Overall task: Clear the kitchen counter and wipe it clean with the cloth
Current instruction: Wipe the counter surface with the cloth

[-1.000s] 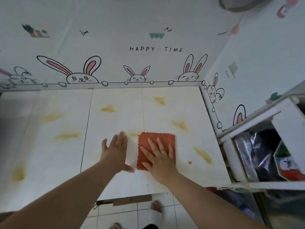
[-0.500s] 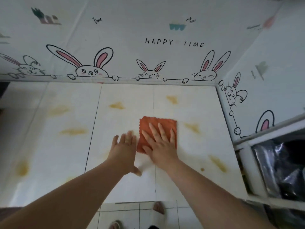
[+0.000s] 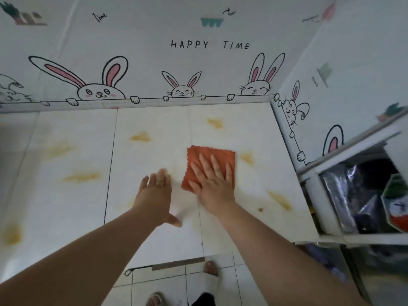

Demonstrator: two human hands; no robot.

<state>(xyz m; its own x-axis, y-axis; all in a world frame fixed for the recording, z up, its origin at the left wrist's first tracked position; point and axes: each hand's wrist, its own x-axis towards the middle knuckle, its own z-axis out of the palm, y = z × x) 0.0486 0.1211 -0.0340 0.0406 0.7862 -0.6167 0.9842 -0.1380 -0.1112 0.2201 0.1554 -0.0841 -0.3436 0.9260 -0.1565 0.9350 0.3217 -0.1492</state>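
1 cloth [image 3: 209,155], 2 hands [image 3: 154,195] [image 3: 215,186], 1 counter [image 3: 66,206], 1 shelf [image 3: 316,191].

A single wide-angle view from the person's head looks forward and steeply down onto the white tabletop [image 3: 77,206], close enough that both forearms [image 3: 88,261] fill the frame's bottom. It faces the tabletop's far edge and far right corner, where the bunny-printed wall [image 3: 143,40] rises; the floor [image 3: 167,281] shows below the near edge.

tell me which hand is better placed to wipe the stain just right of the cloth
Right, probably. The right hand lies flat on the orange cloth, with the yellow stain just off its right edge. The left hand holds nothing, on the other side.
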